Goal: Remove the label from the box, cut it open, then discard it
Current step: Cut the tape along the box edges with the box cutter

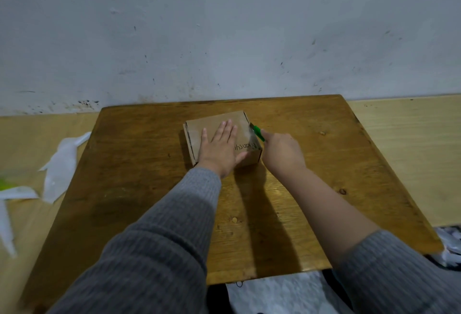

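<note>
A small brown cardboard box (214,124) with handwriting on its top sits on the far middle of a wooden board (139,164). My left hand (220,149) lies flat on the box's top with fingers straight, pressing it down. My right hand (282,154) grips a green box cutter (258,132), whose tip touches the box's right top edge near the far corner.
The board lies on a lighter table (404,144) against a grey wall. White torn wrapping (62,164) and more scraps lie left of the board. White plastic bags (274,293) show below the board's near edge.
</note>
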`<state>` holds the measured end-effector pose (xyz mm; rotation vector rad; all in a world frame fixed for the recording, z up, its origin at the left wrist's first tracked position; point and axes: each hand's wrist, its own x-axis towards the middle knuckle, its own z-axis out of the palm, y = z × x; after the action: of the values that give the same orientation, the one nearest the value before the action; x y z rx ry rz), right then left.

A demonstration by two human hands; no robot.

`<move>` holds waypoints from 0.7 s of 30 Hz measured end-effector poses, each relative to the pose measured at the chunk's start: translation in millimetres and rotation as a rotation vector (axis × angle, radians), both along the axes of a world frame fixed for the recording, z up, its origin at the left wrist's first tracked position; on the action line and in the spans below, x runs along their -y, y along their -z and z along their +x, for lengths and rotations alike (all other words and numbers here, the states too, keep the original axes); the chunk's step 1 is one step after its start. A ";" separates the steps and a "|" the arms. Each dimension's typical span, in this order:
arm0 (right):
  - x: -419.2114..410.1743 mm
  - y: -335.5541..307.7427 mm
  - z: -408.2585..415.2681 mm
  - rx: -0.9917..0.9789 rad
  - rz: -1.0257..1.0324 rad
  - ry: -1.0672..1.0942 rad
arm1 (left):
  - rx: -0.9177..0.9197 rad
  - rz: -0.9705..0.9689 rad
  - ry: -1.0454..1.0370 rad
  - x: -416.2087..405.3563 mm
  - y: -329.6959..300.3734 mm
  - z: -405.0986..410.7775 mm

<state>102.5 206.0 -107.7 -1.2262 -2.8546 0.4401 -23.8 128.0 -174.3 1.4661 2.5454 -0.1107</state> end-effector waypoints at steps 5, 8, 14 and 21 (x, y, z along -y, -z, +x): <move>8.2 2.2 8.0 0.006 0.050 -0.020 | 0.016 0.039 -0.047 2.7 2.3 7.8; 6.1 7.1 8.9 -0.002 0.024 0.020 | 0.025 0.057 -0.064 3.2 3.7 9.7; 2.8 4.0 -1.9 -0.008 0.041 0.017 | 0.002 0.060 -0.080 2.6 5.3 12.3; 9.5 6.7 8.6 -0.019 0.048 0.003 | 0.010 0.048 -0.097 1.7 4.4 14.5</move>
<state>111.1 196.4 -114.3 -1.2112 -2.8299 0.3792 -9.4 126.4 -178.7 1.3535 2.6230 -0.0276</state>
